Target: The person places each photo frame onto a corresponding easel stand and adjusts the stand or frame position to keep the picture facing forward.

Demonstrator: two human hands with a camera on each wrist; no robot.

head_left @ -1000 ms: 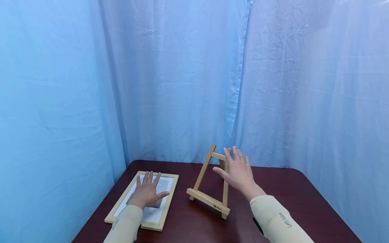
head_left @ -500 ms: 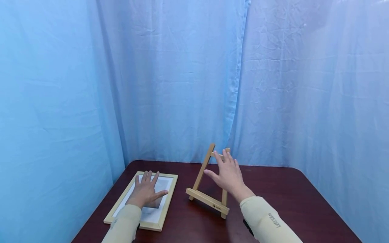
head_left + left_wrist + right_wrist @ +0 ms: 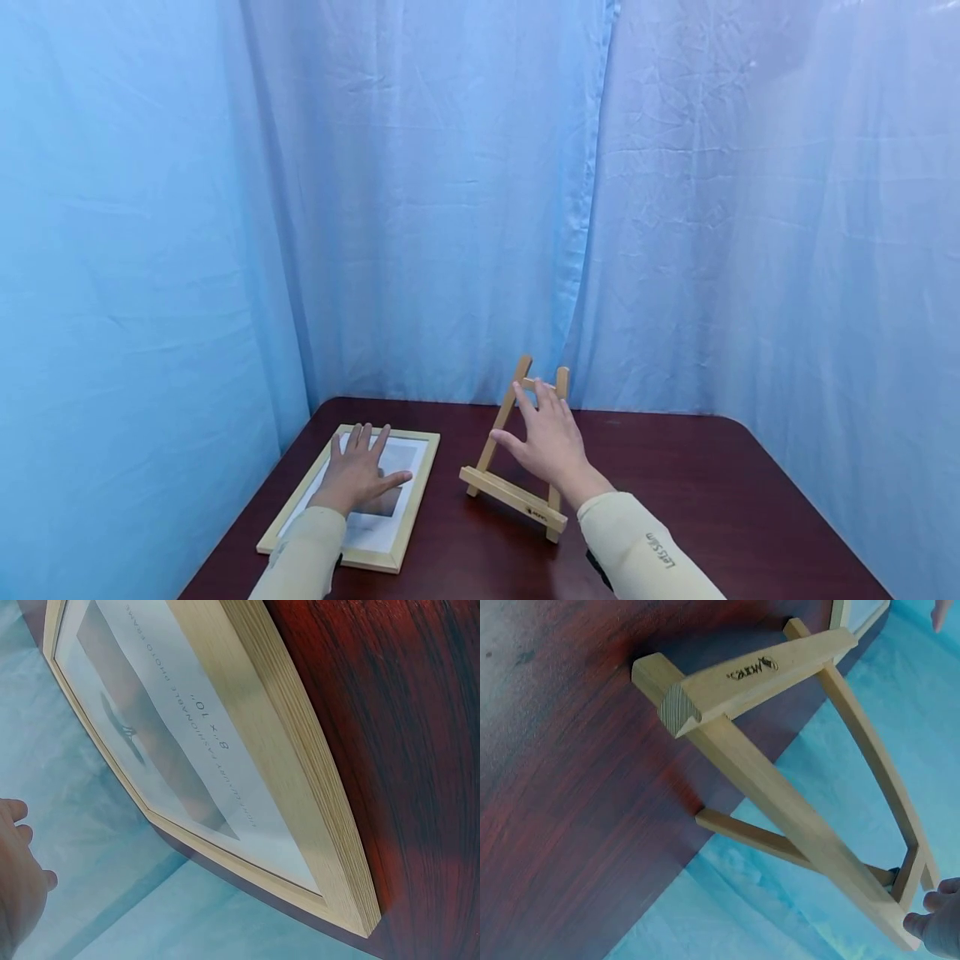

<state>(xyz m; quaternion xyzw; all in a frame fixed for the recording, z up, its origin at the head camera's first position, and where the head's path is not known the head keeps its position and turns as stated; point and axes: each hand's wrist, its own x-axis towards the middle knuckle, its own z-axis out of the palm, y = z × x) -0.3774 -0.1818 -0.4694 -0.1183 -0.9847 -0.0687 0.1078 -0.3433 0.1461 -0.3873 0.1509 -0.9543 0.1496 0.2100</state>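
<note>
A pale wooden photo frame [image 3: 417,493] lies flat at the table's left side; the left wrist view shows its printed insert [image 3: 225,757] reading 8" x 10". Over it hovers my left hand [image 3: 356,477], fingers spread, apart from the frame in the left wrist view. A small wooden tabletop easel [image 3: 510,495] stands upright near the middle, its ledge towards me. My right hand [image 3: 549,446] is at the easel's upper part with fingers extended, hiding part of its right leg. In the right wrist view its fingers [image 3: 934,904] are beside the easel's top; contact is unclear.
The dark red-brown table [image 3: 675,500] has rounded far corners. Blue curtains [image 3: 450,208] hang close behind it and on both sides. A rear support leg [image 3: 742,834] props the easel from behind.
My right hand has moved left and slightly down, in front of the easel. The left hand, photo frame and easel have stayed nearly in place.
</note>
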